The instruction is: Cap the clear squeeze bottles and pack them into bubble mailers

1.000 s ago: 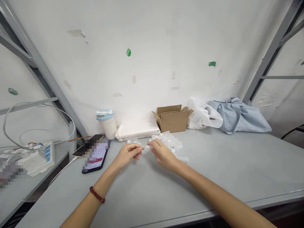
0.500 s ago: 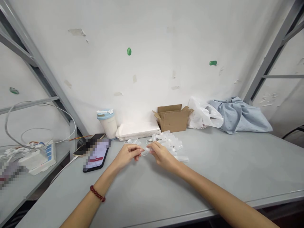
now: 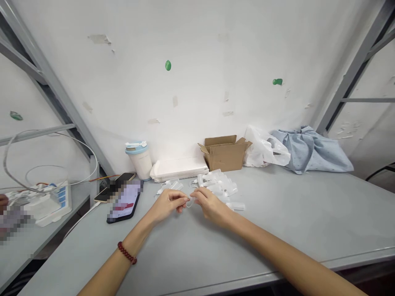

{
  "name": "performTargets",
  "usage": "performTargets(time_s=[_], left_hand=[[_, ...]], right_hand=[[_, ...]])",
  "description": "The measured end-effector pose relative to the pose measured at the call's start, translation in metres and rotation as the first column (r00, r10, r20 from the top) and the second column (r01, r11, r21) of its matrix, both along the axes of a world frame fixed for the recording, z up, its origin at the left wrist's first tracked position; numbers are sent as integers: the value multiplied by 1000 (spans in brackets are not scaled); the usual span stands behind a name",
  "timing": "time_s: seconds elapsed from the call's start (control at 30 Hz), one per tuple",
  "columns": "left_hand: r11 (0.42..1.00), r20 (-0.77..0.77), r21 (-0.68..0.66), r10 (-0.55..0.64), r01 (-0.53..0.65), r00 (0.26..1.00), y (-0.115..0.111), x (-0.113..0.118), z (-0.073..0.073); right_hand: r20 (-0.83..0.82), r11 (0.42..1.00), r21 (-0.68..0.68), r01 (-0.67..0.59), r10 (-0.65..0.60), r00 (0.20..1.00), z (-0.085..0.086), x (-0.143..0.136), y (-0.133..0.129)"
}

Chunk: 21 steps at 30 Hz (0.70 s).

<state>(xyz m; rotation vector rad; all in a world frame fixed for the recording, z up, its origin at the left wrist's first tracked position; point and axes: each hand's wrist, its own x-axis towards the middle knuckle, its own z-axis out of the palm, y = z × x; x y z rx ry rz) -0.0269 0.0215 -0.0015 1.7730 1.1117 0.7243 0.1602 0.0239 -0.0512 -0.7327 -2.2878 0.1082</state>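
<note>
My left hand (image 3: 170, 202) is pinched on the thin looped strap (image 3: 189, 204) of a small translucent plastic bottle. Across from it, my right hand (image 3: 210, 204) grips the bottle itself, and its fingers hide most of it. Just behind my right hand lies a pile of similar clear plastic bottles (image 3: 230, 187), some with thin straps. One more bottle (image 3: 237, 206) rests on its side to the right of that hand. A smaller group of bottles (image 3: 173, 184) sits beyond my left hand.
Two phones (image 3: 126, 201) lie at the left of the grey table (image 3: 277, 222). Along the wall stand a blue-lidded cup (image 3: 140, 162), a stack of white sheets (image 3: 180, 167), an open cardboard box (image 3: 226, 158), a white plastic bag (image 3: 265, 150) and blue cloth (image 3: 314, 152). A power strip (image 3: 58, 203) sits far left.
My hands stay close together, with the left one shifted slightly right. More of the bottle group behind it shows. Part of another person's hand has appeared at the far left edge.
</note>
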Motion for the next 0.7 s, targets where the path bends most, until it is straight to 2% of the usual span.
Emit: performTargets(time_s=[0.33, 0.5, 0.7], left_hand=[[999, 17, -27, -38, 38, 999, 3, -7, 4], [1000, -12, 20, 15, -15, 1000, 3, -8, 9], [993, -79, 106, 52, -43, 996, 3, -3, 5]], right_hand=[[-85, 996, -94, -11, 3, 996, 6, -5, 1], [-103, 998, -68, -9, 2, 995, 8, -6, 3], [-39, 1000, -13, -12, 12, 999, 0, -5, 14]])
